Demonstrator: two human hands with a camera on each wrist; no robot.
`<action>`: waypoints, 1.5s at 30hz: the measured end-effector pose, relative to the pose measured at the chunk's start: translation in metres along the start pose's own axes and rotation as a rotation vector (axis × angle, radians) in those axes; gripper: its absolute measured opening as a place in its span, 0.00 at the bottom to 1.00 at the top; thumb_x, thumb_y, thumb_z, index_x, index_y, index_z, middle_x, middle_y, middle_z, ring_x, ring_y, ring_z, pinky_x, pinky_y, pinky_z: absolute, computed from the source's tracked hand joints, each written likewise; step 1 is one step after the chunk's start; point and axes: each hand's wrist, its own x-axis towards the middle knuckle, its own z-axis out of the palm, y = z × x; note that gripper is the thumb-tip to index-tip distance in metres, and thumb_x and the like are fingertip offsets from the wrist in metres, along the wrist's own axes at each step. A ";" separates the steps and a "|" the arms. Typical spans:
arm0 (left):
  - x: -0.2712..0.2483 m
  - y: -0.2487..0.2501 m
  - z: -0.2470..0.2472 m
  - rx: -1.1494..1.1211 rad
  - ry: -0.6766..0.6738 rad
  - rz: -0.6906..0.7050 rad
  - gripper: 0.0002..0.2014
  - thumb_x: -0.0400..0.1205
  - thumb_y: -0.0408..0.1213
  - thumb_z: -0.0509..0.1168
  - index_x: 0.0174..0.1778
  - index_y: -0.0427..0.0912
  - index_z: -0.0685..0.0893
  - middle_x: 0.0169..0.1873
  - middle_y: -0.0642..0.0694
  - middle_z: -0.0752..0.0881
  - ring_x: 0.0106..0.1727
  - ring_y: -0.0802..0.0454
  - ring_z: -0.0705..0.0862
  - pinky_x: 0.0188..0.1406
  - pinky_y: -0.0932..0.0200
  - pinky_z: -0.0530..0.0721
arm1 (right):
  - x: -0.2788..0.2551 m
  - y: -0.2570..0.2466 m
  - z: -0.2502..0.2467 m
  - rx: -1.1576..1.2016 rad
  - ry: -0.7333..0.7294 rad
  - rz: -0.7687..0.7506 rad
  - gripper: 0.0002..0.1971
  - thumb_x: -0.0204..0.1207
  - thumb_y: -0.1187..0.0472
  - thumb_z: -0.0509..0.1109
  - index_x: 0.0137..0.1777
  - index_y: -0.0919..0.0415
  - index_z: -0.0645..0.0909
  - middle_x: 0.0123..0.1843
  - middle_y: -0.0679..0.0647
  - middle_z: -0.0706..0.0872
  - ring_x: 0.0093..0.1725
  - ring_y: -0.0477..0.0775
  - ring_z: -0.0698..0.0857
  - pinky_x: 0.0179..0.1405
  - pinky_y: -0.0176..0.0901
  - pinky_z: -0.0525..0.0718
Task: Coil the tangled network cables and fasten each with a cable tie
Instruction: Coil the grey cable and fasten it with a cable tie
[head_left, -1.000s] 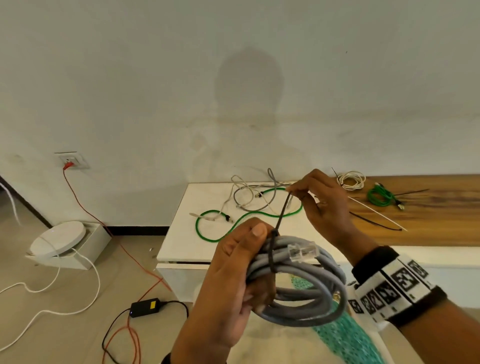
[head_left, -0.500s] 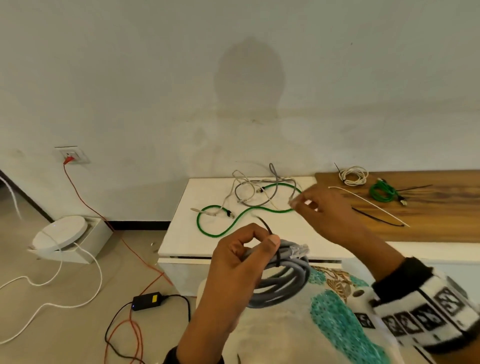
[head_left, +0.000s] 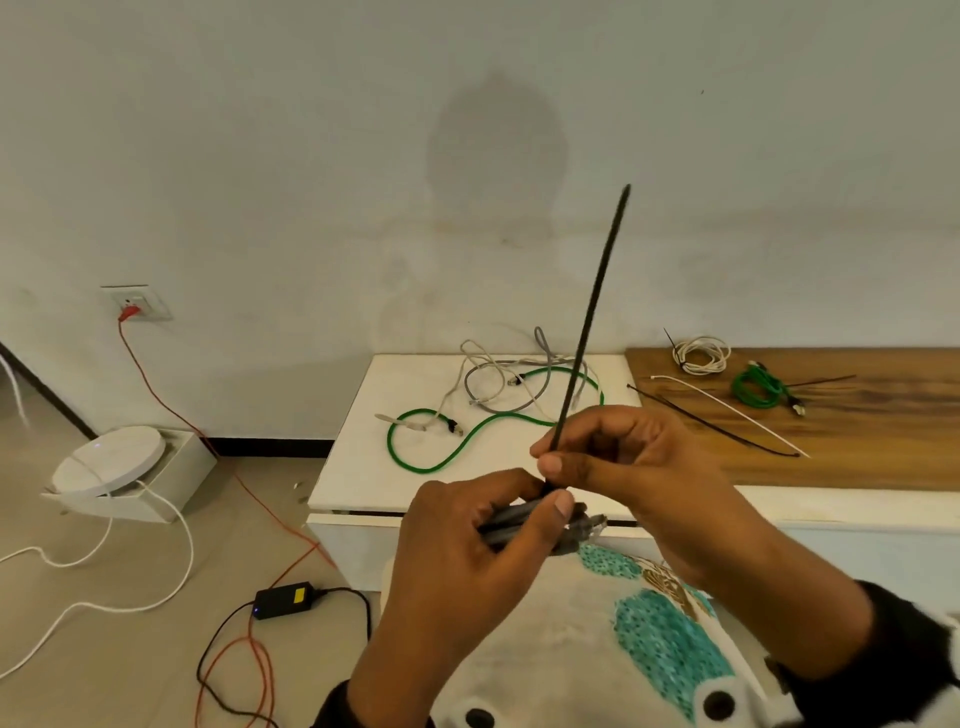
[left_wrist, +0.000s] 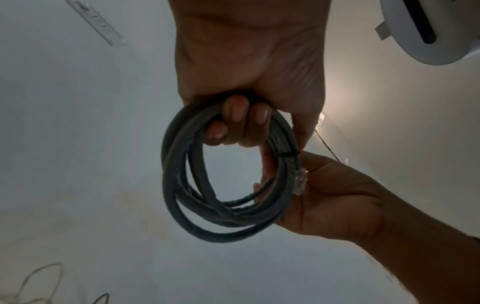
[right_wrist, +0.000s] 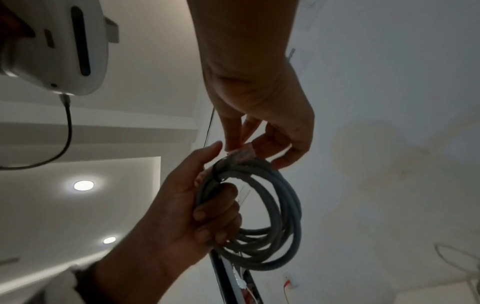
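My left hand (head_left: 467, 561) grips the coiled grey network cable (left_wrist: 228, 214), fingers curled through the loop and thumb pressed over the bundle just in front of my chest. A black cable tie (head_left: 589, 322) is cinched round the strands beside the clear plug (left_wrist: 300, 182); its long tail stands up and leans slightly right, towards the wall. My right hand (head_left: 623, 462) pinches that tail low down, close to the coil, thumb and forefinger tight on it, the other fingers loosely bent.

Beyond my hands, on the white table (head_left: 363, 467), lies a loose green cable (head_left: 467, 441) tangled with grey and beige cables (head_left: 498, 384). Further right, on the wooden surface (head_left: 857, 441), sit a coiled white cable (head_left: 701, 356) and a coiled green cable (head_left: 756, 387), with a spare black tie (head_left: 717, 423) and a white tie (head_left: 727, 405) lying near them. On the floor to the left is a black power adapter (head_left: 285, 600) and a white round device (head_left: 109, 457) on a box.
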 end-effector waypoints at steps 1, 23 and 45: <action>-0.001 -0.002 0.000 -0.054 -0.015 -0.020 0.19 0.75 0.63 0.60 0.42 0.53 0.87 0.24 0.53 0.85 0.26 0.51 0.82 0.26 0.48 0.82 | -0.002 0.000 0.001 -0.025 0.006 -0.025 0.02 0.58 0.63 0.75 0.30 0.56 0.89 0.37 0.57 0.91 0.38 0.51 0.89 0.39 0.36 0.86; -0.001 -0.006 0.013 -0.198 -0.468 -0.370 0.19 0.85 0.44 0.57 0.26 0.48 0.77 0.19 0.61 0.79 0.25 0.65 0.77 0.31 0.71 0.72 | 0.010 0.033 0.002 -0.204 0.233 0.048 0.07 0.69 0.71 0.76 0.32 0.62 0.87 0.28 0.53 0.86 0.30 0.46 0.83 0.34 0.33 0.82; 0.009 -0.011 0.017 -0.299 -0.356 -0.493 0.19 0.86 0.41 0.54 0.30 0.47 0.79 0.13 0.58 0.77 0.16 0.63 0.73 0.24 0.68 0.70 | 0.015 0.032 0.002 -0.397 0.137 0.084 0.04 0.71 0.66 0.76 0.37 0.58 0.89 0.32 0.53 0.89 0.35 0.48 0.88 0.41 0.37 0.87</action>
